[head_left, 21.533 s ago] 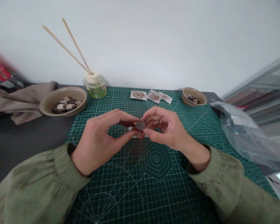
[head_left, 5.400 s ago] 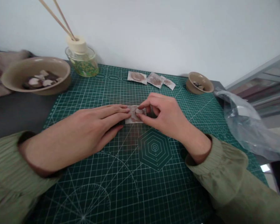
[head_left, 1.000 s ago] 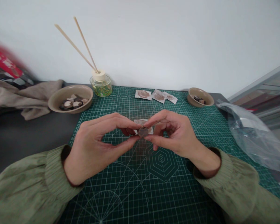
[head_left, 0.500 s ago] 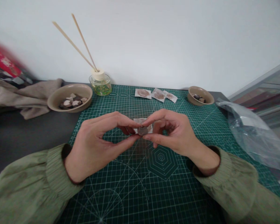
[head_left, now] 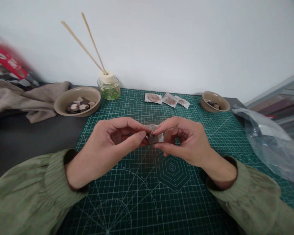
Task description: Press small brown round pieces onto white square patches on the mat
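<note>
Head view: both left hand [head_left: 107, 143] and right hand [head_left: 186, 142] pinching a small dark disc [head_left: 152, 139] just above the green mat [head_left: 137, 195], white patch [head_left: 159, 132] right behind. Better off keeping fingertips on the rim, peeling slow.

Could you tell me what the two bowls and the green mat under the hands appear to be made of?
Large bowl and small bowl: probably glazed ceramic or stoneware, judging by the smooth tan surface and thick rims; plastic is possible. Green mat: matte, printed with white grid lines, looks like a rubbery vinyl cutting mat.
</note>
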Action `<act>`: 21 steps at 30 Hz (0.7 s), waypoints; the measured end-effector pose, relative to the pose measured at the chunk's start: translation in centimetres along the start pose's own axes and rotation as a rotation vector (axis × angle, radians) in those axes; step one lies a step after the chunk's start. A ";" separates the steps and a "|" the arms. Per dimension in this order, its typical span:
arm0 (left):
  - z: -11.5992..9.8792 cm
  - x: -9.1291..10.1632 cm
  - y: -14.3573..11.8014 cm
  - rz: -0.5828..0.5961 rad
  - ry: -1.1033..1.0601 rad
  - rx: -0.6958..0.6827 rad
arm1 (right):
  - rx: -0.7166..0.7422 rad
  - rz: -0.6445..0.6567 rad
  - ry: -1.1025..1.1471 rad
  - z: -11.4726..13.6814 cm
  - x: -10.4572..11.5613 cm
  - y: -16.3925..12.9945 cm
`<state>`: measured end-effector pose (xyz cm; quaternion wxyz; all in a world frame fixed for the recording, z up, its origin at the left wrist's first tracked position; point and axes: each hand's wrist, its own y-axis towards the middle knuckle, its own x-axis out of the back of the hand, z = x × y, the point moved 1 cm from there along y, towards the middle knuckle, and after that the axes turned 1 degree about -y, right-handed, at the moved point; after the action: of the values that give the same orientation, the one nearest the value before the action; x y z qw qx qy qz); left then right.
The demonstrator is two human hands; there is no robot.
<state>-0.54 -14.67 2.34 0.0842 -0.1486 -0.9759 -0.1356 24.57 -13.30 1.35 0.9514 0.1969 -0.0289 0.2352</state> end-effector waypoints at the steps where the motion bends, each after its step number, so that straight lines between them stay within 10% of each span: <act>1: 0.0 0.0 0.0 0.004 -0.033 0.009 | 0.004 0.001 -0.007 0.0 0.0 0.0; 21: 0.5 -0.4 0.2 0.099 -0.284 0.129 | 0.004 -0.012 -0.032 0.0 0.0 0.1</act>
<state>-0.18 -14.47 1.81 -0.0385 -0.2084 -0.9762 -0.0457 24.49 -13.25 1.38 0.9519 0.2024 -0.0423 0.2263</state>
